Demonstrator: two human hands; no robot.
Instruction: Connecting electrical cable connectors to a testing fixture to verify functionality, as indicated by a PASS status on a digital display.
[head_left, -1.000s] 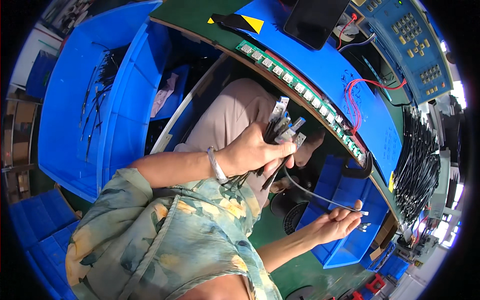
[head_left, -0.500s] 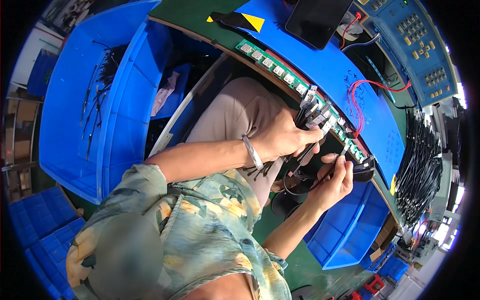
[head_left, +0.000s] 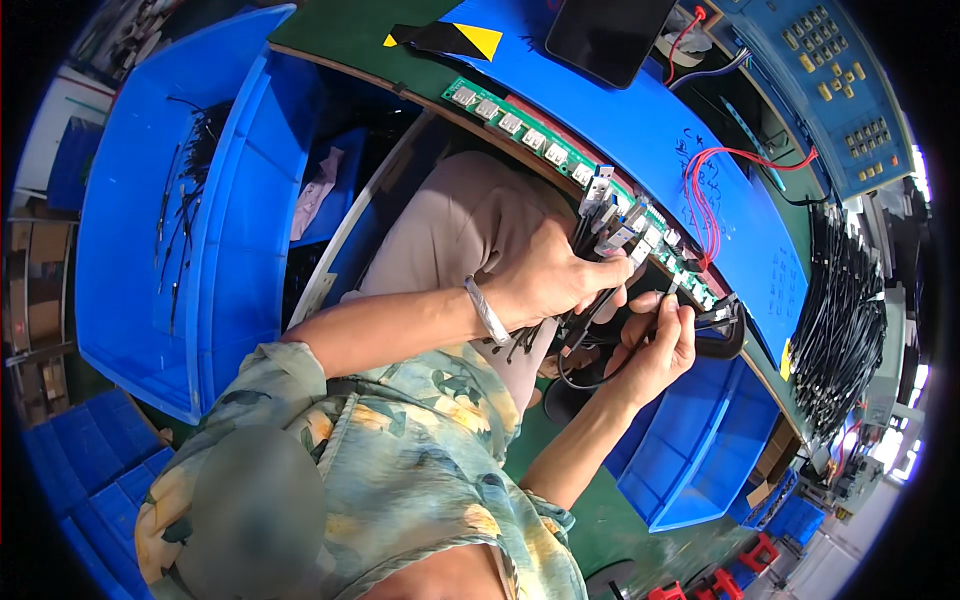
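Note:
My left hand (head_left: 545, 275), with a silver bracelet at the wrist, is closed around a bunch of black USB cables. Their metal plugs (head_left: 622, 236) stick up past the thumb, and the cables trail down below the hand. A long green circuit board (head_left: 533, 137) with a row of metal sockets lies along the bench's front edge, just beyond the plugs. My right hand (head_left: 655, 352) pinches one black cable (head_left: 600, 384) close to its small end. That end meets the board's small white connectors (head_left: 700, 292); whether it is seated in one I cannot tell. The cable loops back toward the bunch.
On the blue sheet (head_left: 640, 130) behind the board lies a black phone (head_left: 610, 38). Red wires (head_left: 700, 190) run to a blue test instrument (head_left: 830, 90). Many black cables (head_left: 845, 330) hang at right. Blue bins (head_left: 135, 340) stand at left, another (head_left: 690, 450) below right.
The whole view has shifted slightly, so bench and hands appear a little further left. Both hands keep their grips, and the right fingertips stay at the board's small connectors.

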